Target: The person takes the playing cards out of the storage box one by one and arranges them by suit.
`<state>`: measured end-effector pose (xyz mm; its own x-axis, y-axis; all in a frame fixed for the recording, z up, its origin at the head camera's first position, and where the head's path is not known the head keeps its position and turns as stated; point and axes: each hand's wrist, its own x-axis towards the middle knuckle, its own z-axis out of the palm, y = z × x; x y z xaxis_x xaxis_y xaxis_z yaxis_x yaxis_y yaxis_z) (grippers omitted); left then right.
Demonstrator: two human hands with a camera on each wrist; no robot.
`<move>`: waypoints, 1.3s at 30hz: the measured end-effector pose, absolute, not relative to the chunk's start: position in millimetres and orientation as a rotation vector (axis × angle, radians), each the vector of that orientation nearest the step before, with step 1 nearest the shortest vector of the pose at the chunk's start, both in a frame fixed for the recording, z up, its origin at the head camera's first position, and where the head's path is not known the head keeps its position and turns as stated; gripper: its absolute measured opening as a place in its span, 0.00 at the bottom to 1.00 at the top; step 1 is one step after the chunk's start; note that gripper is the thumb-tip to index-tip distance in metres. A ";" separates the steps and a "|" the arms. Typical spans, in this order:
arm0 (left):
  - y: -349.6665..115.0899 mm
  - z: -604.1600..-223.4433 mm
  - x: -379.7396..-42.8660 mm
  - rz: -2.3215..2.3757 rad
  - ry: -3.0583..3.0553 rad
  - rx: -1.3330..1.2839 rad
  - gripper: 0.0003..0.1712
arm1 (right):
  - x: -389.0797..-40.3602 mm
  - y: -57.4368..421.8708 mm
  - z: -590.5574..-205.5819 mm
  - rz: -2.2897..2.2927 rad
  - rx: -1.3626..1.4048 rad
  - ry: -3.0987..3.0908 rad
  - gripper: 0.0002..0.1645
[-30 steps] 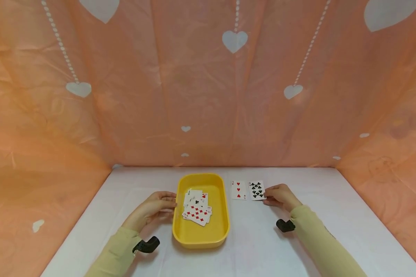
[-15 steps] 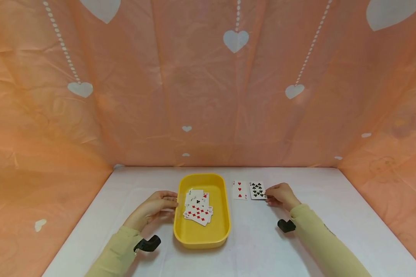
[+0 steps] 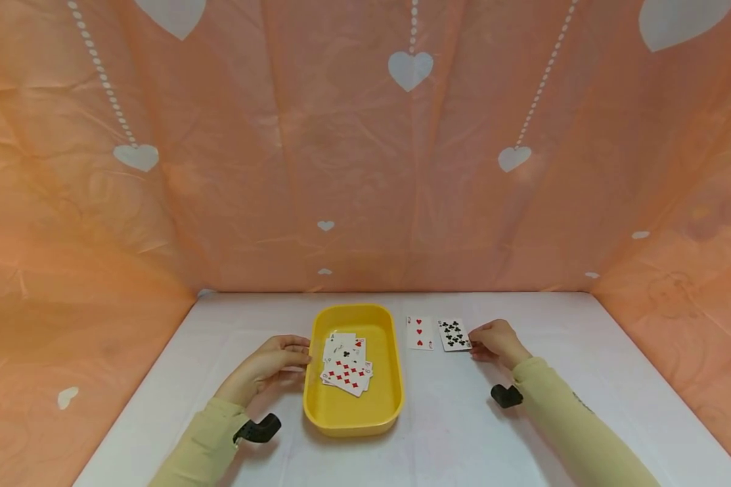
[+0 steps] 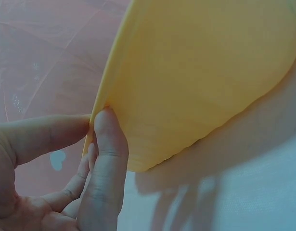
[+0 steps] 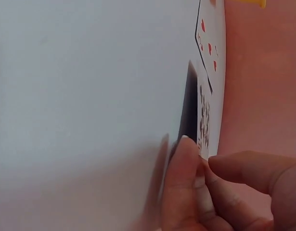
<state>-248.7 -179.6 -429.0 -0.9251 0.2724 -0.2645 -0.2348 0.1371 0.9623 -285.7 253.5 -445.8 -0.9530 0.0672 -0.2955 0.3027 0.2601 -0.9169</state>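
Right hand [image 3: 497, 341] pinches white rectangular paper clubs card [image 3: 454, 335] by its right edge | card right of yellow oblong plastic tray [image 3: 353, 414] | left hand [image 3: 267, 365] pinches tray rim | I'd expect light, bendy, slick; edge hold suits

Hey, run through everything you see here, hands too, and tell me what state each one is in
Yellow tray: upright, open-topped, cards inside
Cards in the tray: loose overlapping pile, visible ones face up
Hearts card: face up on the table, untouched
Clubs card: face up, near end lifted
Left hand: pinching the tray's rim
Right hand: pinching the clubs card's corner
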 end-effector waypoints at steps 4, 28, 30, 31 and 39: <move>-179.4 -428.1 -248.3 1.842 2.044 0.041 0.26 | -284.3 253.1 -444.7 -1.751 0.337 2.335 0.17; -179.2 -425.9 -246.4 1.828 2.062 0.056 0.26 | -287.6 220.6 -408.0 -1.832 0.018 2.320 0.26; -179.2 -426.3 -246.4 1.832 2.055 0.047 0.26 | -287.2 211.6 -400.9 -1.850 -0.029 2.285 0.25; -179.4 -426.5 -246.7 1.831 2.055 0.044 0.26 | -286.7 206.7 -397.2 -1.863 -0.047 2.267 0.25; -180.2 -428.7 -249.0 1.833 2.073 0.059 0.25 | -280.6 162.9 -368.0 -1.934 -0.231 2.146 0.21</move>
<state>-249.0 -180.2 -428.7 -0.9302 0.2724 -0.2460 -0.2108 0.1523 0.9656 -280.6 162.9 -368.0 -0.9580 -0.2771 -0.0736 0.0444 0.1103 -0.9929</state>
